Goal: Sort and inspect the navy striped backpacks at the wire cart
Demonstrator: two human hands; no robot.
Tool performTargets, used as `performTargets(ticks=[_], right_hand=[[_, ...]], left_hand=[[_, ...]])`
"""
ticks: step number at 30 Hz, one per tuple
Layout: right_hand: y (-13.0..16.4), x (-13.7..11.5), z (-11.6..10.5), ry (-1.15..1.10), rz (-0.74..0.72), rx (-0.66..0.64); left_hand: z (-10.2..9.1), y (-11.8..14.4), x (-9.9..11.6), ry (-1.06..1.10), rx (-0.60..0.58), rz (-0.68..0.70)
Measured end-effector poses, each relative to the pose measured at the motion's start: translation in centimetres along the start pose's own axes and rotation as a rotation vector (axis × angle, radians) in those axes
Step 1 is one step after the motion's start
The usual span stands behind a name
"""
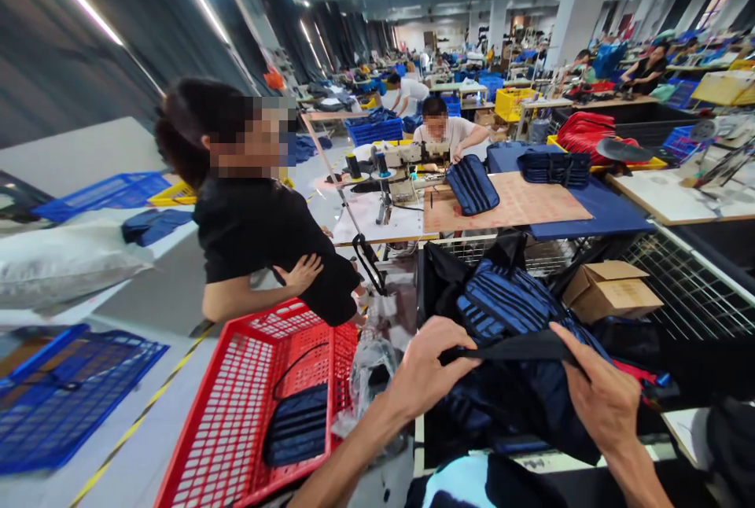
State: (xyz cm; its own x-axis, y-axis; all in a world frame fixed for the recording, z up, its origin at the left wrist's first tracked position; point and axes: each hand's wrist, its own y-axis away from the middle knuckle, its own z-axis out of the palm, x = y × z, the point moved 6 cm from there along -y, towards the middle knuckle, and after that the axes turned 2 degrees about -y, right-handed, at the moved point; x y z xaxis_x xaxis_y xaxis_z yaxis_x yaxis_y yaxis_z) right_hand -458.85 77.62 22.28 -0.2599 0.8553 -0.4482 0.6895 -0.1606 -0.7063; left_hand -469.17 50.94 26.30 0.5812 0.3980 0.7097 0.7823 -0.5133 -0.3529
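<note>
Where both grips pinch it, the black strap looks flat, perhaps woven

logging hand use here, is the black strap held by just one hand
No, the left hand and the right hand both hold the black strap, which runs between them.

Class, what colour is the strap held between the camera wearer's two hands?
The strap is black; it shows best in the head view.
</note>
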Motion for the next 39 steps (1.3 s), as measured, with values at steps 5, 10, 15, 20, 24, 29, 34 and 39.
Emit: performTargets(ticks=[5, 10, 15, 20, 24, 29, 34, 39], right_hand=[[0.1, 4.0, -2.7, 0.186, 0.206, 0.086], [0.0, 5.9, -3.5, 0.146, 0.301, 0.061], [0.9, 5.6, -3.1, 0.107, 0.302, -0.022], [2.1, 4.7, -2.5, -0.001, 0.340, -0.005], [2.6, 5.4, -2.9, -0.086, 0.400, 0.024], [2.0, 4.0, -2.0, -0.121, 0.308, -0.123], [0.2, 1.6, 0.4, -0.012, 0.229, -0.295], [0.9, 0.9, 3.3, -0.012, 0.244, -0.388]], left_hand=[[2.0, 2.0, -1.8, 0.394, -0.473, -0.449], [3.5, 2.5, -2.3, 0.685, -0.529, -0.524], [1.7, -0.6, -5.4, 0.177, -0.173, -0.359], [0.5, -3.4, -6.8, -0.575, 0.150, 0.005], [0.9, -3.7, -6.7, -0.759, 0.272, 0.171], [1.7, -2.9, -3.5, -0.743, 0.427, 0.416], [3.8, -2.1, -0.8, -0.636, 0.352, 0.496], [7.6, 0.2, 0.1, -0.546, 0.201, 0.484]])
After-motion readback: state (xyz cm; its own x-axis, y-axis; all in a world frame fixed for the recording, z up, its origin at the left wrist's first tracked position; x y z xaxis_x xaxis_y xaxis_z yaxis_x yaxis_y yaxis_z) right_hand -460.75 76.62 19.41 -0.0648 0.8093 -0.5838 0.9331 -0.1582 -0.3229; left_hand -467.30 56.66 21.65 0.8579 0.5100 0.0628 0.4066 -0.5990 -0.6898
